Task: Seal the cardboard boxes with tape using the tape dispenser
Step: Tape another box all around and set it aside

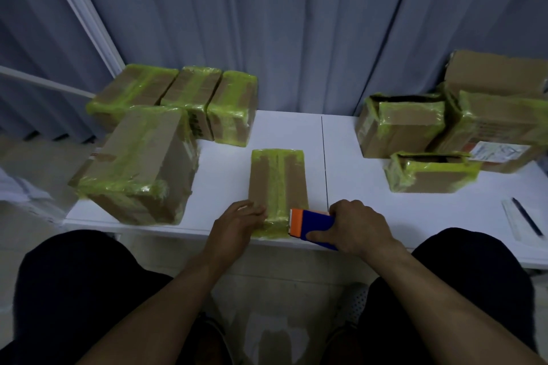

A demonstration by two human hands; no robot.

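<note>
Blue dispenser [313, 226] half hidden, right hand [360, 228] gripping

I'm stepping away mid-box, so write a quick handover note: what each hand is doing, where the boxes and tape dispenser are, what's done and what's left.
Left hand rests on the near left end of the centre box, steadying it.
Right hand grips the tape dispenser at that box's near right corner.
Done: green tape along the centre box's top; four taped boxes at left.
Left: likely finish this near end, then the boxes at right, at least two with tops open.
</note>
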